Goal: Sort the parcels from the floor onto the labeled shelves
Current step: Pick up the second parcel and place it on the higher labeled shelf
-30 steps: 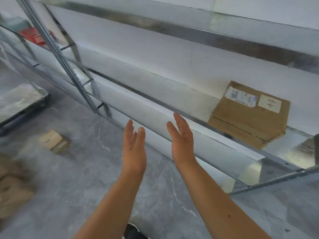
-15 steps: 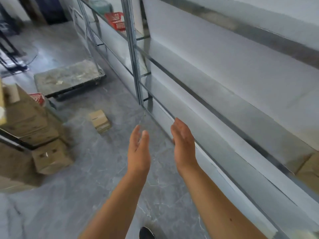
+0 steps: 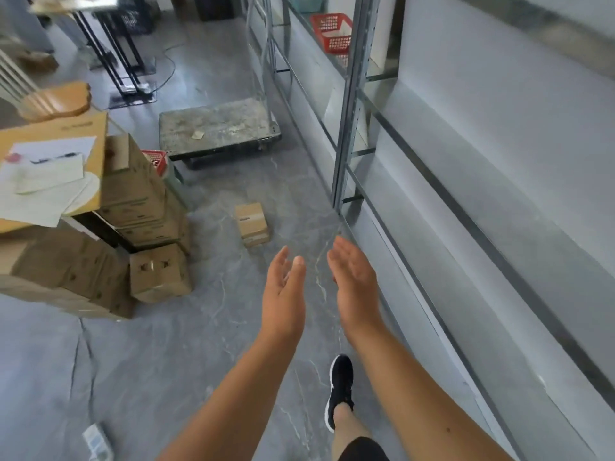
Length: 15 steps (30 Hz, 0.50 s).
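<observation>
Grip empty: left hand [image 3: 283, 294], right hand [image 3: 354, 284] open, palms facing.

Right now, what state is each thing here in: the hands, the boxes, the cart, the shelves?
left hand: open, empty
right hand: open, empty
small parcel: closed, alone on floor
box by the stack: closed, on floor
flat cart: unloaded but for scraps
red basket: on shelf

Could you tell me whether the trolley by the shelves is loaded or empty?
Empty of parcels: the trolley deck shows only dirt and a small scrap.
</observation>
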Each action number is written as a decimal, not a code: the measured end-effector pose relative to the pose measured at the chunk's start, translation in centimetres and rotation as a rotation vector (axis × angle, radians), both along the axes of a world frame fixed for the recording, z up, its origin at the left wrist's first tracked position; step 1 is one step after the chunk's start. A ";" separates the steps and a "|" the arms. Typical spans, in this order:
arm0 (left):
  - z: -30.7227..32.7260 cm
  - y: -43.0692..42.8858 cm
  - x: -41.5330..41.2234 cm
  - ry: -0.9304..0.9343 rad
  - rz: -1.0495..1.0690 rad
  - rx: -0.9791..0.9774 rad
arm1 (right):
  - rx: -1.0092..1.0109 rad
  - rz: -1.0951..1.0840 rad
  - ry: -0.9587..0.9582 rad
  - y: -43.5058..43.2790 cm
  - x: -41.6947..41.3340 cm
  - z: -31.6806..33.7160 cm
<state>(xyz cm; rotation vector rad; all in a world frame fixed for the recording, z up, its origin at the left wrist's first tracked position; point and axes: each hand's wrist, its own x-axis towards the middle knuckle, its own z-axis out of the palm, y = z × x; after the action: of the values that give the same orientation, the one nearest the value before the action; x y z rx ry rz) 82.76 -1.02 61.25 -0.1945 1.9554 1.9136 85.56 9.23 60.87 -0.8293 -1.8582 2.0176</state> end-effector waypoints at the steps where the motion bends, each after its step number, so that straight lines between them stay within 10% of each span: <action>1: -0.2 0.7 -1.4 0.009 0.006 -0.016 | -0.017 0.012 0.009 0.6 -1.5 -0.3; 15: 0.2 9.3 -17.7 -0.078 0.208 -0.086 | -0.126 0.179 -0.028 10.9 -20.5 -1.3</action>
<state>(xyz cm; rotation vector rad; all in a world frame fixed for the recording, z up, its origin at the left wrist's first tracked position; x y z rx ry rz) 65.06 8.33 61.49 -0.5071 2.0350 1.9161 65.06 20.13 59.53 -0.7498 -1.8976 2.2625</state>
